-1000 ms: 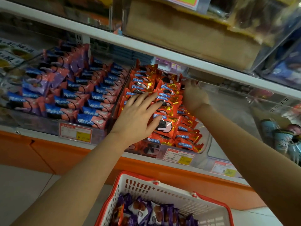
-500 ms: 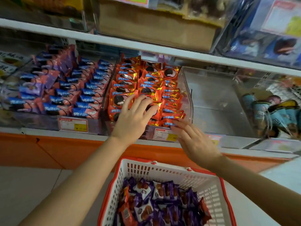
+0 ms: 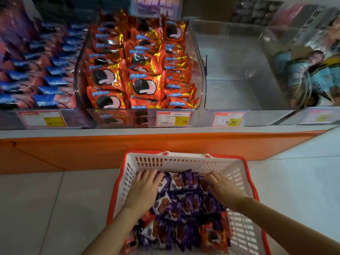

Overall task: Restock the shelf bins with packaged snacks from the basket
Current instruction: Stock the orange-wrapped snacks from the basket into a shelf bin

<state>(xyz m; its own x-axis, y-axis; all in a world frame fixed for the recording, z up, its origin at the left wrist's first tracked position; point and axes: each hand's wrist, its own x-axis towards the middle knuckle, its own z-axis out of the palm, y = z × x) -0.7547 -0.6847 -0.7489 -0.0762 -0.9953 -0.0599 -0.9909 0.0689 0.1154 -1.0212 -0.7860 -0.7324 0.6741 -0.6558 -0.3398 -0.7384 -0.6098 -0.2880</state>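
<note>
I log one white basket with a red rim, set on the floor tiles below the shelf.

- Basket contents: purple snack packets heaped loose, and a few red packets at the near end.
- Left grip: fingers straight, lying flat on the purple snack packets at the basket's far left. It holds nothing.
- Right grip: fingers spread on the packets at the far right. I see nothing pinched.
- Middle bin on the shelf: clear-walled, stacked with orange cookie packets.
- Left of it: blue-and-pink packets.
- Right of it: a clear bin fronted by a price tag reading 9.90.
</note>
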